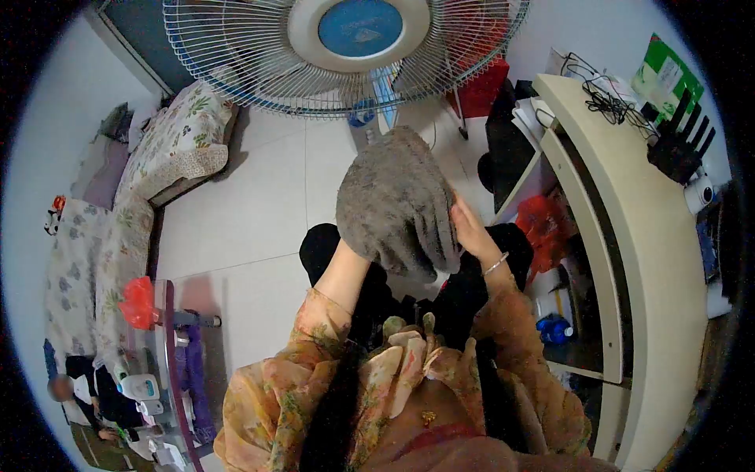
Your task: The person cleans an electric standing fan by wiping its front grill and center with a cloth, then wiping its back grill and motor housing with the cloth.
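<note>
Before the fan, a grey cloth, lengthwise forward, is draped over the left hand and touched at right by the right hand, though neither's finger grip can be told.

The cloth is a plain brownish grey. The fan is blue at its centre, off-white around that, silvery farther out. The orange-tan sleeves carry a green and yellowish floral print. Leafy sprigs pattern the cream sofa cover. The floor is pale grey-white, the cabinet cream, the router black, the packet green and white.
</note>
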The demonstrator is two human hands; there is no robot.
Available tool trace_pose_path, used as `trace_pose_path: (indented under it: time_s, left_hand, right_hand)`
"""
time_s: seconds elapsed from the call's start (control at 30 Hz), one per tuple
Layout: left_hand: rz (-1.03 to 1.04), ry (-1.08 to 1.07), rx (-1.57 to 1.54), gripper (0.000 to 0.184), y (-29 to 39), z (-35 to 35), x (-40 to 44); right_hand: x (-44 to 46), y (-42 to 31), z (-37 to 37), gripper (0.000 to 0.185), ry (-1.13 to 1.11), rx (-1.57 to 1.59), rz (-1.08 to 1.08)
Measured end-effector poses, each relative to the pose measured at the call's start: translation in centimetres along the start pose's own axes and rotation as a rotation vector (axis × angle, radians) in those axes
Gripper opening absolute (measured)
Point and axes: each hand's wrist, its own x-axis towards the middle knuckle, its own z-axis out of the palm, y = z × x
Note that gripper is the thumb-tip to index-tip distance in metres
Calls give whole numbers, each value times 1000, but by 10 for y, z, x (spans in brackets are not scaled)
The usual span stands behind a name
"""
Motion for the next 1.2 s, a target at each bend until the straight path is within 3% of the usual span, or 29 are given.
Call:
trace_pose_path:
  time_s: [0.1, 0.2, 0.23, 0.33, 0.47, 0.57, 0.67, 0.7, 0.77, 0.83, 0.9, 0.97, 1.0, 1.07, 1.1, 1.13, 1.2]
  left_hand:
    - [-22, -55, -24, 42, -11, 8, -6]
    - [-42, -86, -45, 41, -18, 9, -5]
    - [-52, -97, -62, 41, -20, 10, -5]
    - [-78, -130, -120, 41, -27, 15, -3]
    - [-132, -183, -259, 40, -39, 24, -1]
    - [-198, -238, -468, 40, -52, 34, -1]
    - [-354, -371, -823, 40, -58, 42, -11]
    - [-285, -455, -558, 39, -58, 42, -18]
    - [-1102, -521, -1644, 35, -91, 71, -50]
    - [-407, -844, -1228, 36, -82, 65, -58]
    - [-461, -956, -1122, 39, -80, 56, -57]
    - [-1287, -884, -1324, 42, -89, 40, -62]
    - [-1198, -885, -1073, 40, -114, 42, -71]
    - [-1124, -898, -859, 35, -140, 19, -58]
    - [-535, -1025, -255, 26, -155, -5, -45]
    - [-706, -752, -303, 24, -129, -43, -23]
    - [-449, -459, -306, 23, -114, -110, 8]
  right_hand:
    - [-11, 11, -4, 71, -122, 111, -30]
    - [-17, 10, -2, 91, -156, -105, 137]
    - [-19, 3, 1, 91, -160, -50, 140]
    - [-23, 26, 11, 78, -206, 155, 245]
    - [-31, 52, 25, 53, -195, 156, 363]
    - [-32, 79, 32, 47, -8, 163, 567]
    - [-28, 77, 27, 34, 203, 552, 623]
    - [-25, 75, 25, 30, 278, 716, 621]
    - [-21, 73, 26, 25, 312, 882, 569]
    - [-22, 65, 24, 19, 358, 925, 544]
    - [-26, 82, 23, 22, 348, 946, 405]
    - [-28, 77, 17, 26, 331, 970, 296]
    - [-28, 70, 15, 26, 321, 891, 262]
    - [-26, 56, 10, 27, 298, 734, 188]
    - [-24, 38, 7, 28, 285, 510, 155]
    - [-23, 28, 6, 27, 267, 400, 116]
    - [-16, 18, 7, 26, 228, 178, 15]
